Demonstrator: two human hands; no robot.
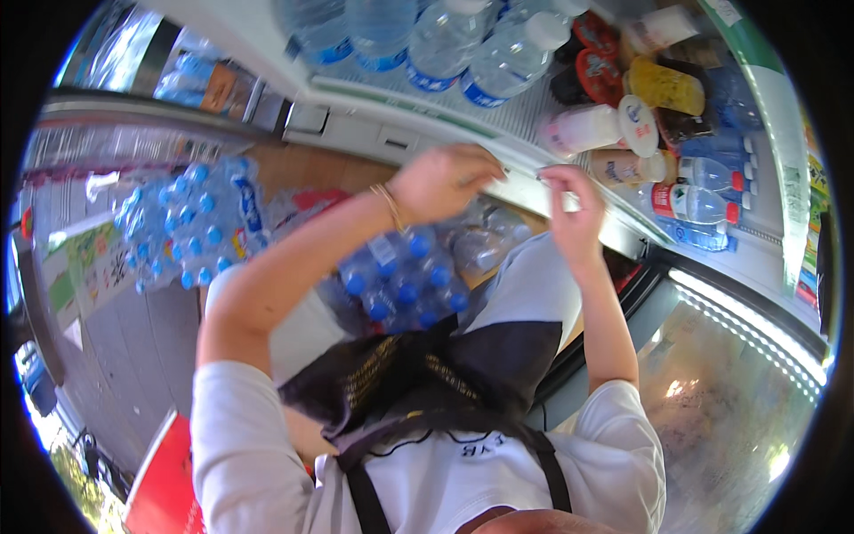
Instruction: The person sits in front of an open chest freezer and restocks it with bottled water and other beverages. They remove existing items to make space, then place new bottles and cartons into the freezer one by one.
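My left hand (pixel 446 183), blurred by motion, is raised before the front edge of a refrigerator shelf (pixel 427 115), its fingers bent close together. Opposite it, across a small gap, my right hand (pixel 575 207) has thumb and forefinger curled towards each other. Tiny dark specks show at both sets of fingertips; whether either hand pinches something thin is too blurred to tell. Behind my hands, large clear water bottles (pixel 446 43) with blue labels stand on the shelf. A white drink container (pixel 580 130) and a beige cup (pixel 624 167) are nearest my right hand.
Shrink-wrapped packs of blue-capped bottles lie below, one to the left (pixel 190 223) and one between my knees (pixel 403 287). Loose clear bottles (pixel 484 243) are beside them. A red-labelled bottle (pixel 690 202) is in the refrigerator. A fogged glass door (pixel 720 394) borders my right; a red box (pixel 167 477) sits lower left.
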